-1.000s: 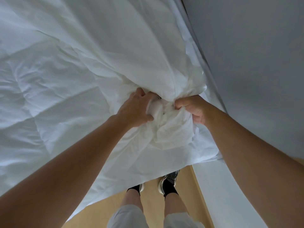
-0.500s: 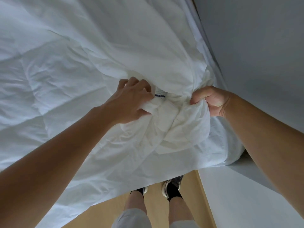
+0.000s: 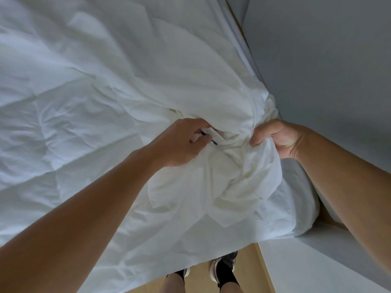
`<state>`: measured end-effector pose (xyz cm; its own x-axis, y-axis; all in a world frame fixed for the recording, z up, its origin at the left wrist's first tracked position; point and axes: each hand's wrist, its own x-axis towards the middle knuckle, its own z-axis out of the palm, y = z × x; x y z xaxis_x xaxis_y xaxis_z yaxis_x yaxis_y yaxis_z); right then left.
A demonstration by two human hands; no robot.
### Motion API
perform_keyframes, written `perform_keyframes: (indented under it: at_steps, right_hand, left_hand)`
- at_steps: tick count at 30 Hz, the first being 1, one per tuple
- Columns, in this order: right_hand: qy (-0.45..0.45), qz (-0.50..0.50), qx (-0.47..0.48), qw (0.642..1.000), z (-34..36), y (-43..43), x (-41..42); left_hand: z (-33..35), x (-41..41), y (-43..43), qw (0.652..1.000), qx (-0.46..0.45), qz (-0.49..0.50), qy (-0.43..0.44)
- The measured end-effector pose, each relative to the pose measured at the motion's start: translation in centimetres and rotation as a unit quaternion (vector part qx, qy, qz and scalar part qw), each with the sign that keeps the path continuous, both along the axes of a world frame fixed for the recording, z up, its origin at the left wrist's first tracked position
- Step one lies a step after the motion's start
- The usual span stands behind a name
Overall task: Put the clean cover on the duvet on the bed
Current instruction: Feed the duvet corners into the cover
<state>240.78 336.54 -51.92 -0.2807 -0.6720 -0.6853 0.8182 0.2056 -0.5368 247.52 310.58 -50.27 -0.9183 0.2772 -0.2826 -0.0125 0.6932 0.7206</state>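
Pulled apart over the last second: left hand (image 3: 184, 142) up and left, right hand (image 3: 279, 138) out toward the grey wall (image 3: 328, 70). Opened up the wad squeezed between them a second ago and exposed a small white label (image 3: 214, 136) with dark print.

Now pinching that label between left thumb (image 3: 200, 141) and curled fingers, fabric edge underneath. Clamping a twist of the cover (image 3: 179, 66) in the right fist, fingers (image 3: 262, 134) closed tight round it.

Placing things: seeing cover draped smooth from top of view down into the right grip. Seeing duvet (image 3: 74, 127) spread quilted and creased at left over the bed, hanging off the near edge above the wooden floor (image 3: 254, 275) and shoes (image 3: 224, 267). Seeing bunched corner (image 3: 239, 178) sagging below both hands. Can't split cover from duvet inside that bunch: all white, layered. Can't make out the bed itself under the linen.

Reads as corner-finding, probably using the label as an orientation marker before seating the duvet corner in the cover corner. Judging the task early, with most of the duvet apparently bare.

Next: hold both grips, match corner to corner, feed in, shake down. Risk: gripping one layer only, or ending with a twisted corner.
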Motion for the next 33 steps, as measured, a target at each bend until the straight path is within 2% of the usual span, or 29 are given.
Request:
perform_keyframes:
  at_steps: [4,7,11,13,16,18,22,25,30,33]
  right_hand:
    - [0.010,0.016,-0.028,0.999,0.3,-0.4,0.1]
    - [0.002,0.009,-0.038,0.999,0.2,-0.7,0.3]
    - [-0.023,-0.032,-0.059,0.997,-0.1,-0.8,1.2]
    - [-0.017,-0.053,-0.057,0.997,-0.2,-0.8,1.6]
    - [-0.013,-0.078,-0.071,0.994,0.0,-0.8,2.0]
    - [0.003,-0.092,-0.032,0.995,-0.1,-1.0,2.3]
    - [0.022,-0.136,0.039,0.990,-0.8,-1.5,3.3]
    - [0.035,-0.146,0.055,0.987,-1.0,-1.4,3.7]
    - [0.015,-0.133,-0.013,0.991,-1.4,-1.3,3.2]
    - [0.003,-0.123,-0.048,0.991,-1.6,-1.3,3.0]
  left_hand:
    - [-0.1,-1.5,1.1,1.000,-0.005,-0.005,-0.022]
    - [-1.1,-0.9,2.8,0.994,-0.014,0.070,-0.078]
    - [-2.0,0.1,4.1,0.990,-0.010,0.107,-0.088]
    - [-1.4,0.4,4.0,0.992,-0.029,0.113,-0.039]
    - [0.2,0.5,3.3,0.985,-0.023,0.081,0.148]
    - [0.9,-0.5,3.2,0.975,0.007,0.046,0.218]
    - [0.5,-3.5,3.9,0.988,-0.024,0.014,0.151]
    - [-0.3,-4.3,3.9,0.995,-0.026,-0.004,0.101]
    - [0.1,-4.6,1.4,0.998,0.059,0.014,0.023]
    - [0.2,-2.9,-0.6,1.000,-0.008,-0.002,0.017]
